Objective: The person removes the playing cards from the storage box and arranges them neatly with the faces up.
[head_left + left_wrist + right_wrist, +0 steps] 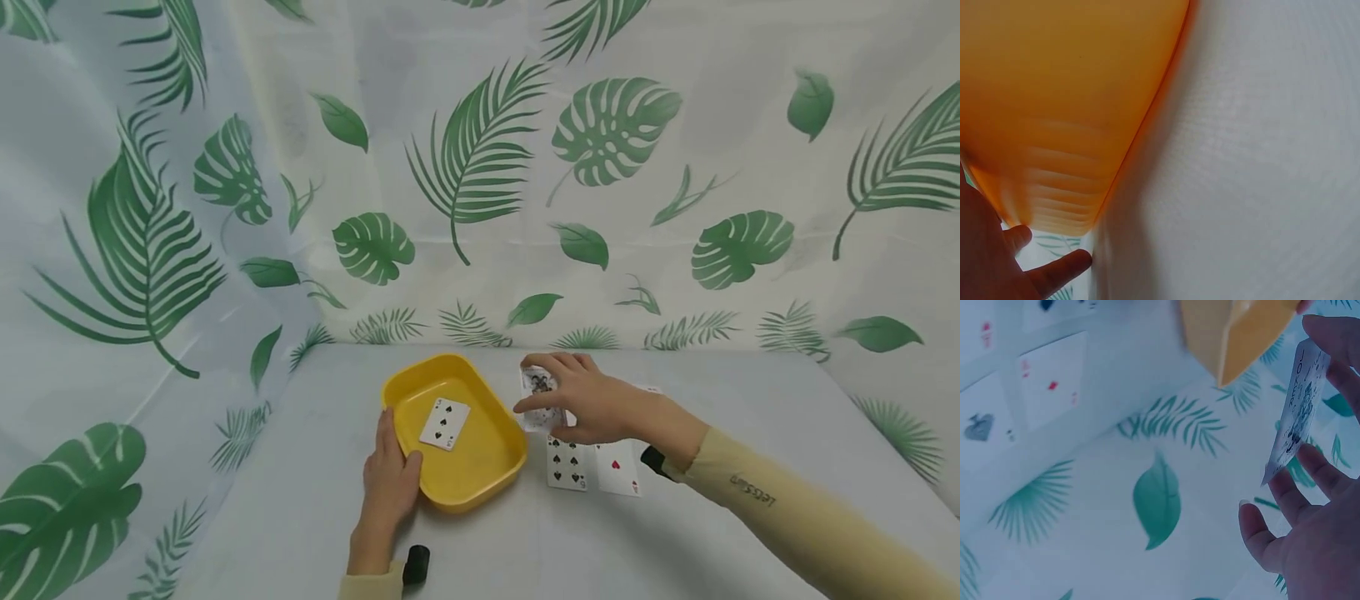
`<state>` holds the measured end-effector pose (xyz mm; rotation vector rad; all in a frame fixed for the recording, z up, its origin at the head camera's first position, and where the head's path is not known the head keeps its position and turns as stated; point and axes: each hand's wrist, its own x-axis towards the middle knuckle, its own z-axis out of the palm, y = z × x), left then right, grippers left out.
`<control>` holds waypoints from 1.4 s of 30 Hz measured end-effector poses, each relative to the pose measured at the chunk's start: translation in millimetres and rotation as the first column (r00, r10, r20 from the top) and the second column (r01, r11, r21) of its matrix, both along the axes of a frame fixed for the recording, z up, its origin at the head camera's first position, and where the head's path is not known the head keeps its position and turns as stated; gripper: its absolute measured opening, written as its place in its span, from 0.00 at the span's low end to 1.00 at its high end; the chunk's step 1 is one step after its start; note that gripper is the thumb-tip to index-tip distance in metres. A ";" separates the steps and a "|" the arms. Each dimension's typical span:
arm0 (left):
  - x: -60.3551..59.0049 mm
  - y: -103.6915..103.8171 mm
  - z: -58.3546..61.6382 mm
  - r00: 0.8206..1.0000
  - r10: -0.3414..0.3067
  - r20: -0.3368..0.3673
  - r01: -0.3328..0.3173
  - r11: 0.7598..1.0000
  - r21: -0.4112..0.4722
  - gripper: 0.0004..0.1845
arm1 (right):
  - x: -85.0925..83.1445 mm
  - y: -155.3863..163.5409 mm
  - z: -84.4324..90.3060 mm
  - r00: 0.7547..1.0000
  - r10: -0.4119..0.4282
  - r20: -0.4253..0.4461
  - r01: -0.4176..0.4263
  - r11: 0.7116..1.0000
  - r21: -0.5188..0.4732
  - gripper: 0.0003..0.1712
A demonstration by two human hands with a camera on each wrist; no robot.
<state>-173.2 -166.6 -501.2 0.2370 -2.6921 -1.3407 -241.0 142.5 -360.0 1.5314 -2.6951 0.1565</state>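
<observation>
— Where's your left hand [390, 479]?
— Flat against the left wall of the yellow tray [480, 475], fingers straight, pressing rather than gripping. The tray sits near the middle of the worktop [300, 517], a spade card [444, 423] lying face up inside it.

— And your right hand [581, 400]?
— Just right of the tray's far right corner, pinching a joker [538, 385] between thumb and fingertips. In the wrist view the joker [1297, 412] stands almost on edge, lifted off the cloth.

— Which way does the tray lie from that card?
— To your left, very close; the rim nearly meets your fingertips. Your right hand is the nearer one to the card and already has it; the left is on the tray's opposite side.

— How does the joker point?
— Its long axis runs roughly up and down, tilted, face towards the tray as far as I can tell.

— Anything else to the right?
— Two cards flat on the worktop below your right hand: a black one [567, 463] and a heart card [617, 468], side by side, long axes running from near edge to far edge.
</observation>
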 end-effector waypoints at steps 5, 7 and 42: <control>1.2 -0.1 1.3 1.000 -0.004 -0.002 0.004 1.000 0.002 0.43 | 7.6 30.1 -6.9 0.999 -0.025 0.020 0.025 0.999 -0.034 0.28; 1.5 -0.5 2.7 1.000 -0.008 -0.007 0.008 1.000 0.002 0.43 | 10.8 41.1 -11.0 0.998 -0.050 0.037 0.052 0.998 -0.047 0.28; 3.7 -0.1 5.6 0.999 -0.042 0.013 0.042 0.999 0.002 0.43 | 33.5 157.6 -97.6 0.927 -0.319 0.199 0.307 0.947 0.092 0.26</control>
